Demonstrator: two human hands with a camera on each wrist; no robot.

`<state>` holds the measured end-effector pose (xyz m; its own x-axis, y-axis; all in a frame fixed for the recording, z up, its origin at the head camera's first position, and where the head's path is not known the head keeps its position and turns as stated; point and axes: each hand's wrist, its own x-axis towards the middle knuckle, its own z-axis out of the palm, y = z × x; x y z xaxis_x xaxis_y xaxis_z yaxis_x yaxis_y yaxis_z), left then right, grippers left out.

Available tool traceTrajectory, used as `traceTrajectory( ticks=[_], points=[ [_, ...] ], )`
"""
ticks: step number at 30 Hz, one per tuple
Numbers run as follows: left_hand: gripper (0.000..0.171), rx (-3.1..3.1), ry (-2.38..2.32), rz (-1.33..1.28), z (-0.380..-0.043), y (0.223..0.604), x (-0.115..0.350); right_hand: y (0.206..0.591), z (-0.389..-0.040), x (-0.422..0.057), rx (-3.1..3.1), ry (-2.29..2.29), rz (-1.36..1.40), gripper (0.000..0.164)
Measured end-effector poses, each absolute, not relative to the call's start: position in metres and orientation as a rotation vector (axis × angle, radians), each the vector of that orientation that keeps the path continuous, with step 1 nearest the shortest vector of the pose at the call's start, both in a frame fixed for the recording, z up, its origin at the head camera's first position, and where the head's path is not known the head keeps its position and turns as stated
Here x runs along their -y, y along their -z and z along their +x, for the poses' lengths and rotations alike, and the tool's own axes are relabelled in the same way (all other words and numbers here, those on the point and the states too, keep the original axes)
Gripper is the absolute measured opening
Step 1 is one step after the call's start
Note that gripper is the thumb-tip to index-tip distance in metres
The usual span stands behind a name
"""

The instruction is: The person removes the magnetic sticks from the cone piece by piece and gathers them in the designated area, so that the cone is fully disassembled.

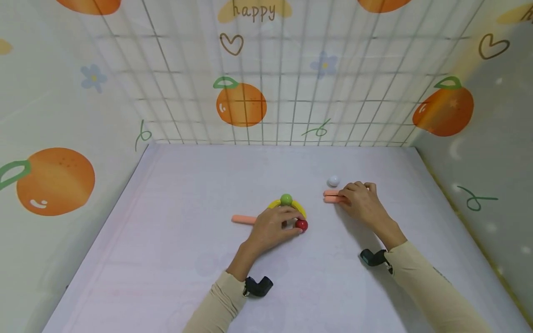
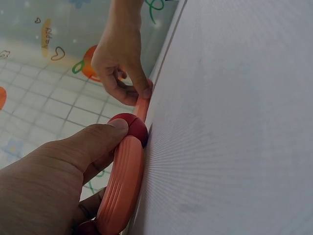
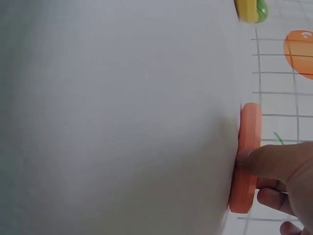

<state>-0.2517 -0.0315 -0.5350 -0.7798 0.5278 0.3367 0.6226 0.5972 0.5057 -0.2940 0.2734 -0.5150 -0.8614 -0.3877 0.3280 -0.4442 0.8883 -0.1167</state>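
My left hand point(image 1: 272, 226) pinches a red ball point(image 1: 301, 225) low over the table, thumb on its near side. Touching that ball in the left wrist view is a ribbed orange curved piece point(image 2: 122, 183). Behind the fingers a yellow arc point(image 1: 300, 208) carries a green ball point(image 1: 286, 199), and the hand covers part of it. An orange stick point(image 1: 243, 219) juts out left of this hand. On the right, my right hand point(image 1: 364, 203) holds the ends of two orange pieces point(image 1: 331, 199) lying side by side; the thumb presses one orange piece point(image 3: 249, 132) in the right wrist view.
A white ball point(image 1: 333, 181) lies just behind the orange pieces. The pale table point(image 1: 175, 194) ends at a wire grid point(image 1: 283, 111) draped with printed cloth, and cloth walls stand at both sides. Each wrist wears a small black camera point(image 1: 259, 286).
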Motion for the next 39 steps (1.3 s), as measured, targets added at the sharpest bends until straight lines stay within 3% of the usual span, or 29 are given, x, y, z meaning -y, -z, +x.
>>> traceTrajectory(
  ticks=[12, 25, 31, 39],
  points=[
    [0.029, 2.662, 0.926, -0.965, -0.252, 0.534, 0.031, 0.514, -0.290, -0.271, 2.768, -0.287, 0.564, 0.018],
    [0.030, 2.645, 0.903, -0.974, -0.252, 0.534, 0.030, 0.506, -0.271, -0.252, 2.686, -0.363, 0.696, 0.025],
    [0.026, 2.610, 0.966, -1.006, -0.255, 0.534, 0.032, 0.506, -0.263, -0.241, 2.677, -0.403, 0.760, 0.018],
    [0.019, 2.639, 1.172, -0.839, -0.269, 0.520, 0.067, 0.505, -0.255, -0.235, 2.591, -0.465, 0.839, 0.016]
  ],
)
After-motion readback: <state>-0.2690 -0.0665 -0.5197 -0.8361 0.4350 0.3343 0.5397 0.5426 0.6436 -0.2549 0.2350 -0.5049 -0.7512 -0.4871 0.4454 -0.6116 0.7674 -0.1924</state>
